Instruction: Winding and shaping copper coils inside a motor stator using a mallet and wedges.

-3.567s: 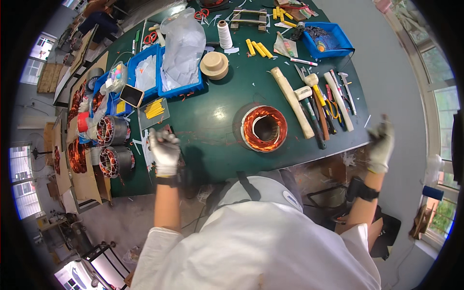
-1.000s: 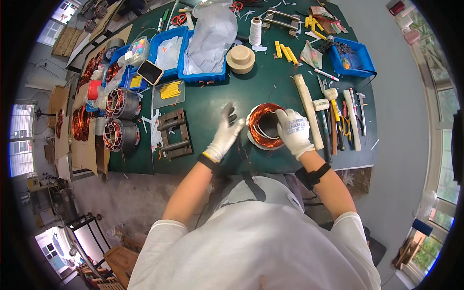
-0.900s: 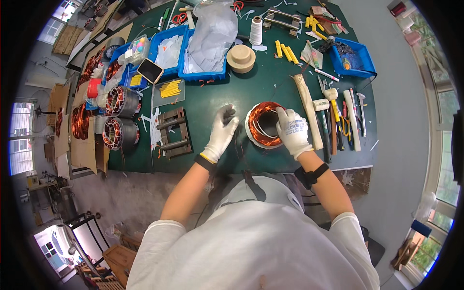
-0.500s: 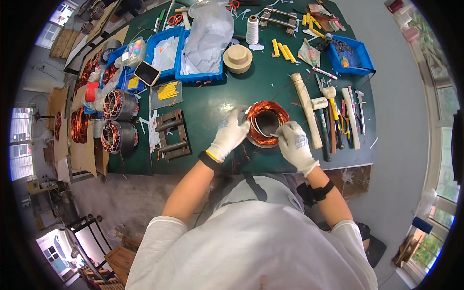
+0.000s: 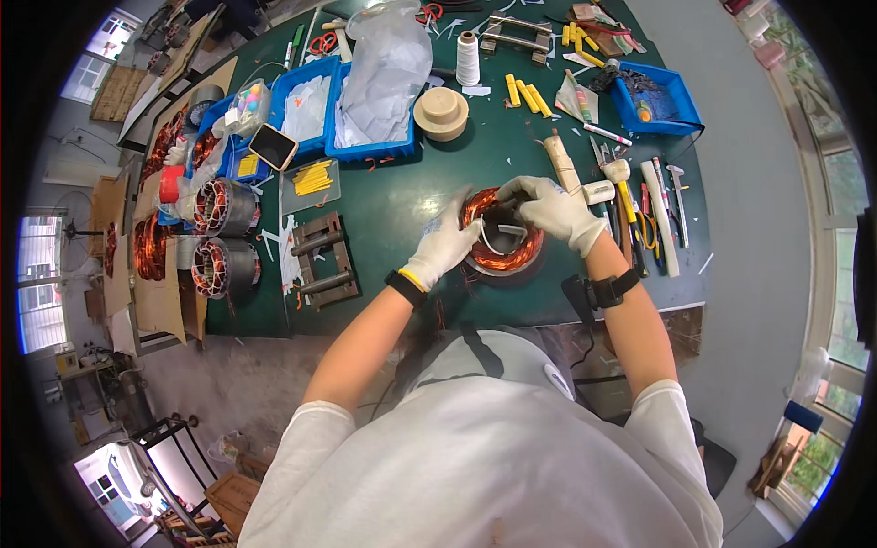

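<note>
A motor stator [image 5: 504,263] with a ring of orange copper windings stands on the green workbench in front of me. Both my hands wear white gloves. My left hand [image 5: 446,245] grips the left side of the ring, its fingers bent against the windings. At the far right edge, my right hand [image 5: 559,215] has its fingers curled together over the coil; what they pinch is hidden. A white cord [image 5: 487,237] loops across the stator's opening between the hands.
Mallets [image 5: 599,192], pliers and scissors lie to the right. A steel fixture [image 5: 324,260] and two more stators [image 5: 228,265] sit left. Blue bins [image 5: 375,151], a round beige block [image 5: 441,114] and a thread spool [image 5: 467,59] stand beyond; another blue bin [image 5: 658,100] is far right.
My right hand has moved from the stator's near right edge up to its far right edge. The left hand stays at the left side, and the white cord's loop has shifted.
</note>
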The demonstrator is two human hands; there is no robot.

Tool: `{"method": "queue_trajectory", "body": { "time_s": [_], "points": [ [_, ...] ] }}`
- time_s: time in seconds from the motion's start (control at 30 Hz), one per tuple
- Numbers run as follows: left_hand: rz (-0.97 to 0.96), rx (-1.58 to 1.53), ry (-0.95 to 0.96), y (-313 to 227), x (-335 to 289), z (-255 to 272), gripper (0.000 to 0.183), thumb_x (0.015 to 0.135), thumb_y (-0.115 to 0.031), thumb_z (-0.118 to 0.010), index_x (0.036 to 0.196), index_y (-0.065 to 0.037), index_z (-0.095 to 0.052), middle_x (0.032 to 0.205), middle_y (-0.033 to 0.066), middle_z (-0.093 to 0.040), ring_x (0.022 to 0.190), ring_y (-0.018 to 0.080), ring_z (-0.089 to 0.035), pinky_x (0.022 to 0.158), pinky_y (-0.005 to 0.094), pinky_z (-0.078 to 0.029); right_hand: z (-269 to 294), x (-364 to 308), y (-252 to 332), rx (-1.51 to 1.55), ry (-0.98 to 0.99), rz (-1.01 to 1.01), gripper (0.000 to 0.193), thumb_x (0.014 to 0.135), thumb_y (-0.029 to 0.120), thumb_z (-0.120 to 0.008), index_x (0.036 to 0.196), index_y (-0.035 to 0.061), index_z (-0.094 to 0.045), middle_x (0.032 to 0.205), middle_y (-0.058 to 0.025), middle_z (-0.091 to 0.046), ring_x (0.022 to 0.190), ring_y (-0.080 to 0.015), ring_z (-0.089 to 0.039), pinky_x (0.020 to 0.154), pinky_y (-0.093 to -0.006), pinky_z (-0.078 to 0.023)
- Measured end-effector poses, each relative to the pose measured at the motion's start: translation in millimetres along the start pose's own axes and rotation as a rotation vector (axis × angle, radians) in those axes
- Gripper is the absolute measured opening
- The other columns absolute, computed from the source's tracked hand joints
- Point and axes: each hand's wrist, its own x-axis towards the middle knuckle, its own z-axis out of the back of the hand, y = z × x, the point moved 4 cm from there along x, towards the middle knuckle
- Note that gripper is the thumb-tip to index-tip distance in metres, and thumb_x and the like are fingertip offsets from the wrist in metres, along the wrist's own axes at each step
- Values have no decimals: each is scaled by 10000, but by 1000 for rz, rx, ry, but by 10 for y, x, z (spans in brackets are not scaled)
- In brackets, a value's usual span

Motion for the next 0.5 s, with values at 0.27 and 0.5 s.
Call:
{"method": "queue_trajectory", "body": {
  "time_s": [0.27,0.5],
  "points": [
    [-243,169,-373,-115,-138,15,359,807,-161,-657,1119,-36,-534,1085,182,-584,1055,361,-549,922,453,-429,57,-79,-242,204,-306,-34,359,832,52,-561,1167,-74,-578,1110,-151,-644,1026,-194,-621,900,-284,-487],
    [144,226,-150,-32,-76,54,340,766,-269,-719,956,-40,-553,931,161,-611,860,355,-608,750,431,-476,-85,-22,-174,-255,-319,19,362,745,118,-733,1066,4,-611,1018,-142,-591,939,-260,-595,850,-329,-483]
  ]
}}
